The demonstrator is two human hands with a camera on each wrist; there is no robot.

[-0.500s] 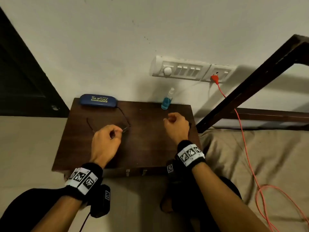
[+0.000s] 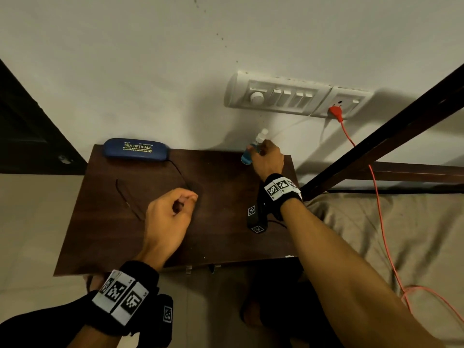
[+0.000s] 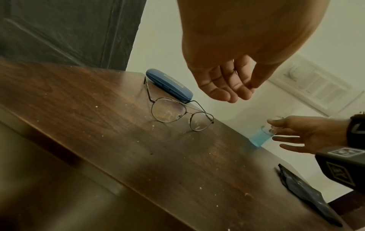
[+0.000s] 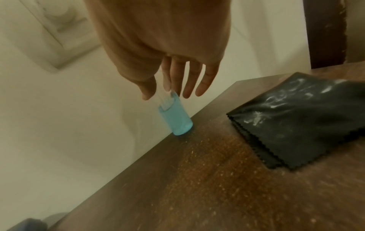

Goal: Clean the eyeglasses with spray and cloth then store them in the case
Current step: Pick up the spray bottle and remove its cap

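Thin wire-framed eyeglasses (image 3: 168,110) lie on the dark wooden table (image 2: 226,234), their arms pointing toward the closed blue case (image 2: 136,149) (image 3: 169,85) by the wall. My left hand (image 2: 185,200) (image 3: 242,90) hovers just above the eyeglasses (image 2: 125,197), fingers loosely curled and holding nothing. A small spray bottle (image 2: 246,156) (image 4: 175,120) of blue liquid stands at the table's back edge. My right hand (image 2: 258,149) (image 4: 166,93) reaches it with straight fingers, thumb and index on either side of its upper part. The dark folded cloth (image 4: 296,118) (image 3: 304,192) lies at the table's right end.
A white switchboard (image 2: 281,96) is on the wall above the bottle, with an orange cable (image 2: 376,197) running down over the beige bed (image 2: 401,234). A dark bed frame (image 2: 389,136) slants at the right. A dark door (image 2: 25,134) stands at the left.
My right hand has moved from the middle of the table back to the spray bottle. The left hand stays above the eyeglasses.
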